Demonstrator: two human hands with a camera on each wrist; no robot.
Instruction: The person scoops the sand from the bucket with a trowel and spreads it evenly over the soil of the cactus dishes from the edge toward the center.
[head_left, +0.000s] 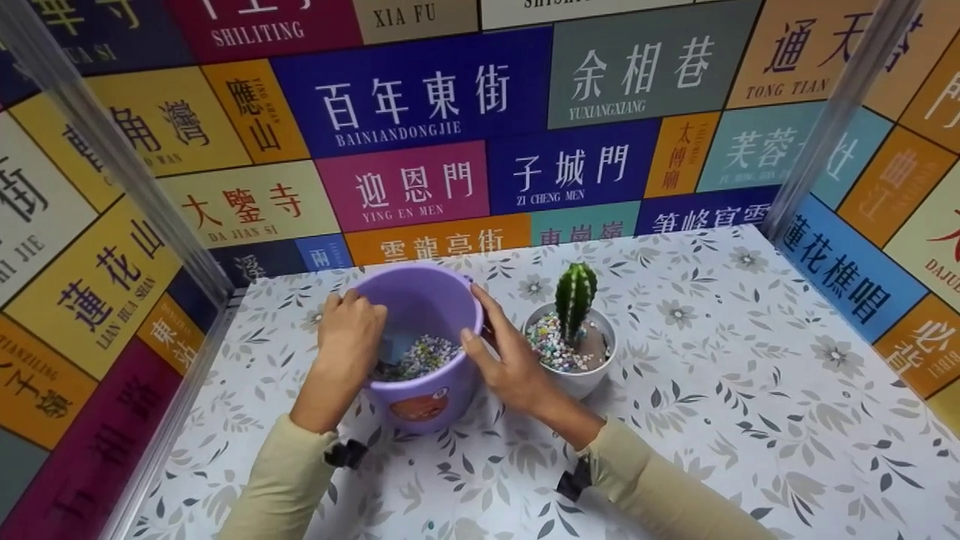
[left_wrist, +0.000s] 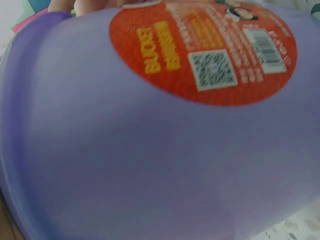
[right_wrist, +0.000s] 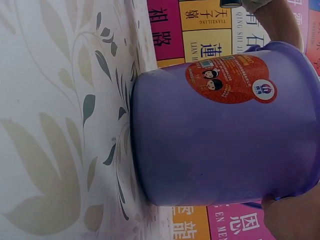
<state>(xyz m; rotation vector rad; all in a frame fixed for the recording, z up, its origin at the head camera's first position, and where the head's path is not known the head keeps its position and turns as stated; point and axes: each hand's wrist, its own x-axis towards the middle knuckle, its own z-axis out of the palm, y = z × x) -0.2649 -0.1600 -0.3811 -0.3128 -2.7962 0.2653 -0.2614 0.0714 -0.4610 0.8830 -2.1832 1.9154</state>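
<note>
The left hand [head_left: 346, 334] and right hand [head_left: 514, 360] grasp opposite sides of the purple bucket [head_left: 424, 300] toward the tabletop's [head_left: 757, 420] back-left corner; level, even support should keep its multicoloured gravel [head_left: 427, 356] from spilling.

Person, bare left hand [head_left: 349, 337] and bare right hand [head_left: 510, 367], long beige sleeves [head_left: 274, 480].
Plain-looking cloth, lightly creased, same tone both arms; small blocky black left wrist unit [head_left: 346, 454], black right wrist unit [head_left: 575, 478] by the sleeve ends; finer detail too small to tell.
</note>
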